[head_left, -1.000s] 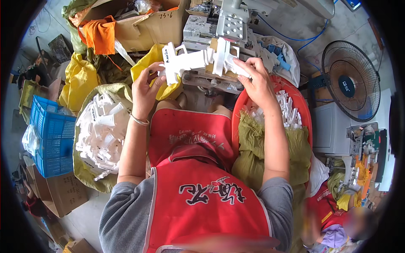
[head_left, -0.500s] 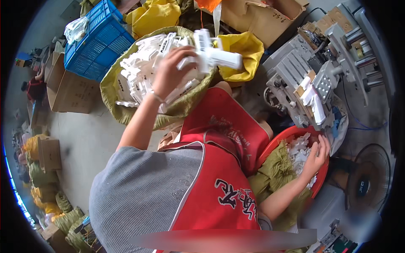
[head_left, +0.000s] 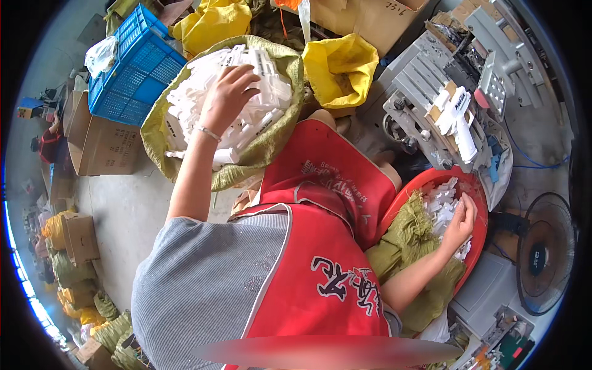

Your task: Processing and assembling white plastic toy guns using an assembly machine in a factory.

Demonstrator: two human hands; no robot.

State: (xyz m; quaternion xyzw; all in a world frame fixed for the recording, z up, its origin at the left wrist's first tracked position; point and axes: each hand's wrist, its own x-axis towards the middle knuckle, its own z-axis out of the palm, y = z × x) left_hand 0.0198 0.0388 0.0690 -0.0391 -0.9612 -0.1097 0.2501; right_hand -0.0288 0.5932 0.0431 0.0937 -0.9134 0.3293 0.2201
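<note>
My left hand (head_left: 229, 97) is over the olive woven sack (head_left: 158, 147), fingers loosely bent and apart, nothing seen in them. The sack is heaped with white plastic parts (head_left: 196, 83), some bearing dark print. My right hand (head_left: 459, 223) hovers by a red basin (head_left: 478, 242), with its fingers stretched and no part visible in them. Small white pieces (head_left: 440, 206) lie in the basin beside an olive woven cloth (head_left: 404, 240). On the grey machine (head_left: 416, 80) to the right rests a white part (head_left: 457, 120) with dark print on it.
A blue crate (head_left: 132, 80) and a cardboard box (head_left: 108, 145) stand at the left. Beyond the sack sits an open yellow bag (head_left: 340, 74). A metal plate with holes (head_left: 491, 86) is beside the machine's white part. A round fan (head_left: 546, 253) stands at the right.
My left hand has let go of the white part it held above the sack. The holed plate has moved away from the part on the machine. My right hand stays by the basin.
</note>
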